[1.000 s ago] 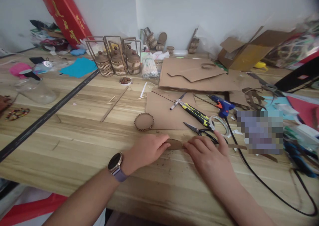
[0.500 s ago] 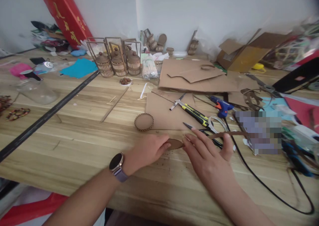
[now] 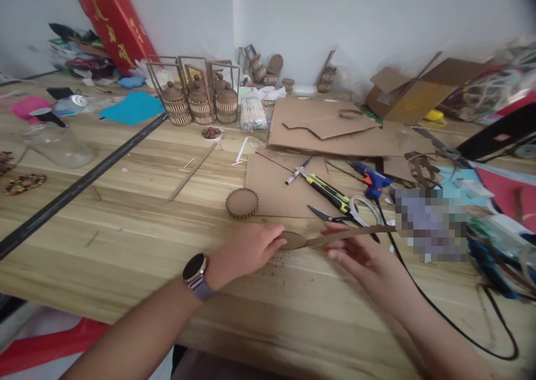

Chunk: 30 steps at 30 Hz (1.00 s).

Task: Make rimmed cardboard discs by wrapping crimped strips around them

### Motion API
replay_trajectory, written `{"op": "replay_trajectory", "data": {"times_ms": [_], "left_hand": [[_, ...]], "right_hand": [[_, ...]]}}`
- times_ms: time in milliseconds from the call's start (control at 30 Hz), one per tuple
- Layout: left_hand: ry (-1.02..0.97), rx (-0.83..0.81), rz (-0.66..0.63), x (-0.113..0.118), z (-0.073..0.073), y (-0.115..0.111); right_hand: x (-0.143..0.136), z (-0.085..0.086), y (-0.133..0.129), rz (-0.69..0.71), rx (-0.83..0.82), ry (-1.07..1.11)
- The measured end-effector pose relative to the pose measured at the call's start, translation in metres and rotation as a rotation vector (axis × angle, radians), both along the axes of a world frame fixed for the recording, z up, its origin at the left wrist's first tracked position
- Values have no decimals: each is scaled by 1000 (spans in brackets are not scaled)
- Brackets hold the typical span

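My left hand [image 3: 255, 246], with a watch on the wrist, pinches the left edge of a small brown disc [image 3: 294, 240] just above the table. From the disc's right edge a long brown strip [image 3: 352, 234] runs off to the right. Beside that strip is my right hand [image 3: 355, 254], its fingers loosely bent, thumb and fingers apart below and behind the strip; no firm grip shows. A round tray with a beaded rim [image 3: 242, 203] lies up and left of the disc.
Black scissors [image 3: 324, 214], a yellow-black cutter [image 3: 324, 193], a tape roll and a blue glue gun [image 3: 372, 180] lie beyond my right hand. The black cable [image 3: 412, 276] curves around its right side. Cardboard [image 3: 276, 184] and small lidded baskets [image 3: 201, 103] stand farther back.
My right hand has moved right, away from the disc, and turned over with its fingers opened. The strip now shows from the disc outward. My left hand has hardly moved.
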<state>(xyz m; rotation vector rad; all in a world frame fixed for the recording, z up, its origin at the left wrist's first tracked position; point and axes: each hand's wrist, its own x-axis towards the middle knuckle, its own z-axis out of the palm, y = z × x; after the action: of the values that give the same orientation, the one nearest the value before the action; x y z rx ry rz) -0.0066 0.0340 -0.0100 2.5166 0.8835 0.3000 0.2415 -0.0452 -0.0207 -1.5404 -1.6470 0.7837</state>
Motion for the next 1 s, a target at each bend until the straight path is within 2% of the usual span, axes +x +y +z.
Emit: {"op": "replay_trajectory", "data": {"times_ms": [200, 500, 1000], "left_hand": [[-2, -6, 5, 0, 3, -1], [-12, -37, 16, -1, 3, 0], [17, -19, 4, 0, 3, 0]], "right_hand": [[-1, 0, 12, 13, 138, -140], [11, -17, 9, -43, 75, -46], [-7, 3, 16, -52, 113, -38]]}}
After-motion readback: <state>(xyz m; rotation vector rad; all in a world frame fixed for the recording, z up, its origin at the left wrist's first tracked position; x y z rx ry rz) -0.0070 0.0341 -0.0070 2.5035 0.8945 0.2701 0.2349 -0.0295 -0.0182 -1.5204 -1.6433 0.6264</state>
